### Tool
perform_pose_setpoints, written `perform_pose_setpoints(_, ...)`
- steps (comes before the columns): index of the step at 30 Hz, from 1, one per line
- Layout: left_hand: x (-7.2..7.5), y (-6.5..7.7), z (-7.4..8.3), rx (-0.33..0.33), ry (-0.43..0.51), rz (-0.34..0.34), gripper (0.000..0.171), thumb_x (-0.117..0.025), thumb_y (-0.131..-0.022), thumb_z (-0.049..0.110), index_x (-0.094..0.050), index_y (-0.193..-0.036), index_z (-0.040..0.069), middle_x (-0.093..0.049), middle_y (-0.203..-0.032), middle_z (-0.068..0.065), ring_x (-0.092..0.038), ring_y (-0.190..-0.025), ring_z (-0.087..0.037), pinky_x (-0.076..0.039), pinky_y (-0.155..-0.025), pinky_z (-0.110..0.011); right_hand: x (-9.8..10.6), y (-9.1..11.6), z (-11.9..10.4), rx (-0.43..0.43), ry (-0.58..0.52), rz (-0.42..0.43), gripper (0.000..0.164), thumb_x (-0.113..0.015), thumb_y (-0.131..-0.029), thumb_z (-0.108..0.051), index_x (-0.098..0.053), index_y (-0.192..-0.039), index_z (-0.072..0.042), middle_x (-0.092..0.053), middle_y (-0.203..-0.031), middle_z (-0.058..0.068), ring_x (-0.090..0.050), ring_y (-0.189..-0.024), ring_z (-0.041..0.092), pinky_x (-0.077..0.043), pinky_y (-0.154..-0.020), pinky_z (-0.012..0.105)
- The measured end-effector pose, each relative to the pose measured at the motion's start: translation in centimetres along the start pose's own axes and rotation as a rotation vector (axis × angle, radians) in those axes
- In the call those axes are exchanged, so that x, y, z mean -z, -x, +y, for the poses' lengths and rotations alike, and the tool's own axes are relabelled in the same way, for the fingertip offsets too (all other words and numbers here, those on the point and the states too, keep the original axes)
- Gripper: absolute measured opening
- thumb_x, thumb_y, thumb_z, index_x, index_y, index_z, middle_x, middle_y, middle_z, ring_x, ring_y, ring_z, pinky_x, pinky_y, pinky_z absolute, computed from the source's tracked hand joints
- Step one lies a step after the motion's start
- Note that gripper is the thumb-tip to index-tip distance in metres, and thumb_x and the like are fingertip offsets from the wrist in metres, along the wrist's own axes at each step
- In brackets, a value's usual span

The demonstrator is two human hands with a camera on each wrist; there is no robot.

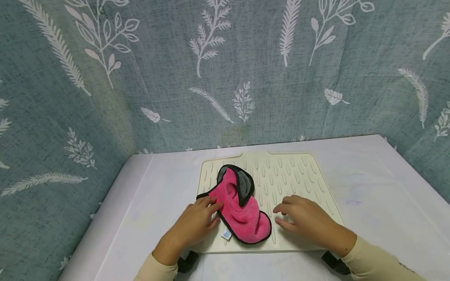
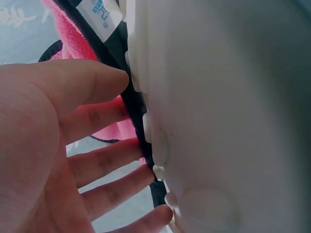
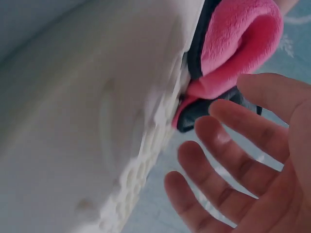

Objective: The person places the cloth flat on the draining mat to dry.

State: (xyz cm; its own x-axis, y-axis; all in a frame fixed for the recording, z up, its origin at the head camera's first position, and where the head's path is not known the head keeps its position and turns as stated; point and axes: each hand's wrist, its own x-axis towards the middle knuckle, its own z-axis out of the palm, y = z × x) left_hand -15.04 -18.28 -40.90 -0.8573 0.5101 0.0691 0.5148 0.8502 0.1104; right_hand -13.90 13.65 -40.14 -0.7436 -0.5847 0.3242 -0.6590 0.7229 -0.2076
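Observation:
A crumpled pink plush cloth [image 1: 242,218] with black edging lies on the cream ridged mat [image 1: 299,171]; a folded-over part shows its grey underside [image 1: 244,185]. A small white label with blue print [image 2: 101,18] sticks out from its near left edge. My left hand [image 1: 197,220] rests at the cloth's left side, fingertips on its border, the fingers spread and loosely bent. To the right of the cloth, my right hand [image 1: 304,218] hovers close over the mat with nothing in it. In the right wrist view its fingers [image 3: 228,150] are apart and relaxed, near the cloth's rolled edge.
The mat lies on a table with a white cover [image 1: 365,187]. Behind and at both sides hangs a grey-green curtain [image 1: 168,50] with white leaf prints. A dark strap piece [image 1: 188,261] sits beneath the left wrist, another [image 1: 335,263] beneath the right.

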Motion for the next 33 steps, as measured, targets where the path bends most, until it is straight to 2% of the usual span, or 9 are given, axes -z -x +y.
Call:
perform_pose_setpoints(4, -0.1, 0.0, -0.1, -0.004, -0.001, 0.004, 0.038, -0.069, -0.093, 0.025, -0.067, -0.128, 0.011, -0.063, -0.13, -0.013, -0.055, -0.126, -0.033, -0.052, -0.088, -0.055, -0.4, -0.5, -0.8, -0.083, -0.074, -0.086, 0.015, -0.075, -0.086, -0.027, -0.076, -0.097, -0.017, -0.061, -0.084, -0.01, -0.059, -0.079, 0.007, -0.05, -0.066, 0.028)
perform_pose_setpoints(10, -0.3, -0.1, -0.1, -0.02, -0.01, 0.012, 0.037, -0.068, -0.094, 0.026, -0.067, -0.128, 0.012, -0.063, -0.13, -0.012, -0.055, -0.126, -0.032, -0.052, -0.087, -0.055, -1.0, -0.9, -1.6, -0.179, -0.169, -0.149, 0.022, -0.07, -0.09, -0.03, -0.075, -0.104, -0.013, -0.055, -0.082, -0.009, -0.049, -0.076, 0.004, -0.045, -0.065, 0.026)
perform_pose_setpoints(15, -0.2, 0.0, -0.1, -0.012, -0.003, 0.011, 0.037, -0.068, -0.093, 0.025, -0.067, -0.128, 0.012, -0.063, -0.13, -0.012, -0.055, -0.125, -0.033, -0.052, -0.087, -0.055, -1.2, -0.8, -1.7, -0.187, -0.188, -0.202, 0.028, -0.071, -0.089, -0.032, -0.074, -0.109, -0.012, -0.052, -0.085, -0.008, -0.043, -0.075, 0.004, -0.04, -0.064, 0.023)
perform_pose_setpoints(18, 0.0, 0.1, -0.2, -0.005, 0.002, 0.013, 0.037, -0.068, -0.093, 0.025, -0.067, -0.128, 0.012, -0.063, -0.129, -0.012, -0.056, -0.125, -0.033, -0.052, -0.087, -0.055, -1.3, -0.9, -1.7, -0.169, -0.183, -0.207, 0.029, -0.071, -0.09, -0.032, -0.074, -0.11, -0.012, -0.052, -0.086, -0.007, -0.042, -0.074, 0.004, -0.039, -0.064, 0.022)
perform_pose_setpoints(25, -0.1, 0.0, 0.0, -0.001, 0.003, 0.022, 0.038, -0.069, -0.093, 0.025, -0.067, -0.128, 0.012, -0.063, -0.128, -0.011, -0.057, -0.123, -0.033, -0.052, -0.086, -0.054, -1.4, -0.7, -1.7, -0.201, -0.212, -0.209, 0.032, -0.071, -0.09, -0.035, -0.072, -0.112, -0.011, -0.051, -0.086, -0.006, -0.042, -0.074, 0.005, -0.039, -0.063, 0.023)
perform_pose_setpoints(33, -0.2, 0.1, -0.1, 0.008, 0.024, 0.02, 0.038, -0.069, -0.093, 0.025, -0.067, -0.128, 0.013, -0.063, -0.128, -0.012, -0.056, -0.124, -0.033, -0.051, -0.087, -0.055, -1.4, -0.8, -2.2, -0.269, -0.27, -0.236, 0.022, -0.066, -0.093, -0.035, -0.072, -0.099, -0.015, -0.055, -0.087, -0.006, -0.048, -0.078, 0.006, -0.046, -0.07, 0.029)
